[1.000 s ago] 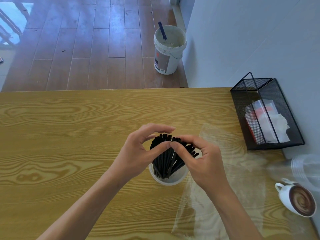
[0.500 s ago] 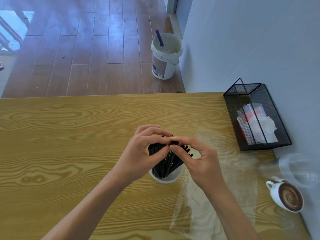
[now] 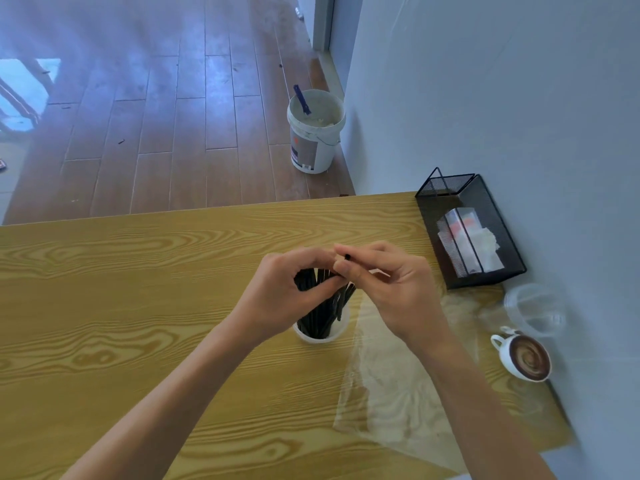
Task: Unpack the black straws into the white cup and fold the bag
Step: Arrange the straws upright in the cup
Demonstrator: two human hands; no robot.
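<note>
Both hands [image 3: 277,292] [image 3: 391,289] grip black straws [image 3: 325,313] | white cup [image 3: 320,336] | no legible writing

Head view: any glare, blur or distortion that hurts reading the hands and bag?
Head view: window glare washes the floor at upper left; wide-angle lens bows the table edge; the clear bag shows mainly by faint sheen; the clear plastic cup near the wall is smeared; left hand and right hand are fairly sharp, hiding most straws tips.
</note>
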